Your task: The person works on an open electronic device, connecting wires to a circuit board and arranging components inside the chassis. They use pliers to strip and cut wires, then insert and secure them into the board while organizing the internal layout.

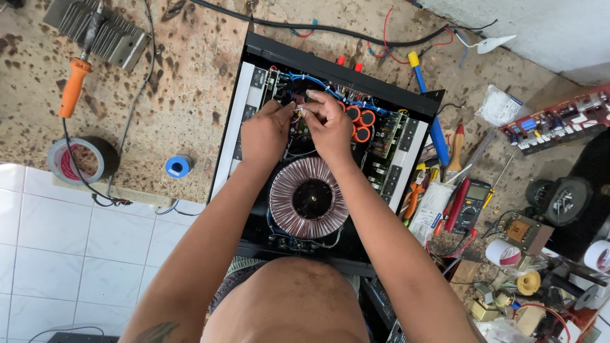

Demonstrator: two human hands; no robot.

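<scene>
Head view looks straight down on an open black amplifier case (pixel 254 47) lying on a stained workbench (pixel 190 95), with both of my hands meeting over the far part of its circuit board (pixel 381 136). My left hand (pixel 265 133) and right hand (pixel 329 127) have their fingertips pinched together at one spot among the thin wires (pixel 311 81) by the board; something small seems to be nipped between them, but I cannot tell exactly what, since the fingers cover it. Neither hand is spread; both are curled tight at the tips. I judge these wires soft, light and easily torn from their solder joints, so they want a gentle pinch close to the end rather than a pull on the slack. Nearer to me sits a big copper-wound ring transformer (pixel 309 198), surely heavy and stiff. An orange-handled soldering iron (pixel 73 86) and a tape roll (pixel 81 159) lie well to the left; a multimeter (pixel 470 202) and pliers (pixel 416 190) lie just to the right of the case.
</scene>
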